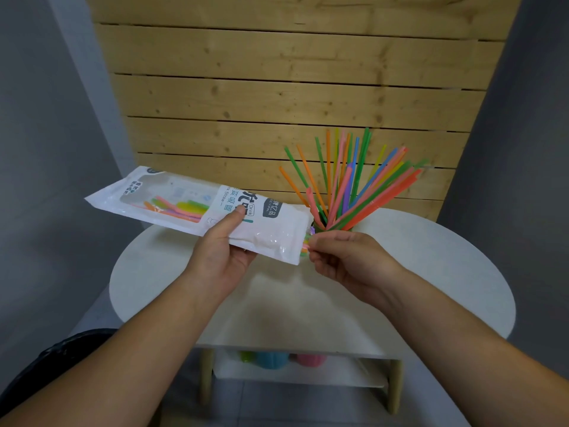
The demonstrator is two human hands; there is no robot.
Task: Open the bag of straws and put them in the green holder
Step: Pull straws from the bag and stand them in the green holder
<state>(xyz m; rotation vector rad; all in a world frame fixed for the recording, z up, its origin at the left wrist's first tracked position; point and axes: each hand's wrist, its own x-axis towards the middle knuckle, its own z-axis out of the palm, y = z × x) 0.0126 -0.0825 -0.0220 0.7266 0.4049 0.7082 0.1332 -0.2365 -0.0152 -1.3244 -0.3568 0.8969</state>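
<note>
A white printed straw bag (197, 208) is held level above the round white table (431, 272), its open end pointing right. My left hand (221, 245) grips it from below, thumb on top. A few coloured straws still lie inside, seen through the clear window. My right hand (341, 257) pinches the straw tips (304, 246) that stick out of the bag's open end. Behind my right hand, many coloured straws (354, 183) fan out of the green holder (320, 224), which is mostly hidden by the bag and my fingers.
A slatted wooden panel (292, 87) stands just behind the table. Grey walls close in on both sides. On a lower shelf (295, 374) under the tabletop sit green, blue and pink objects. A dark object lies at the lower left.
</note>
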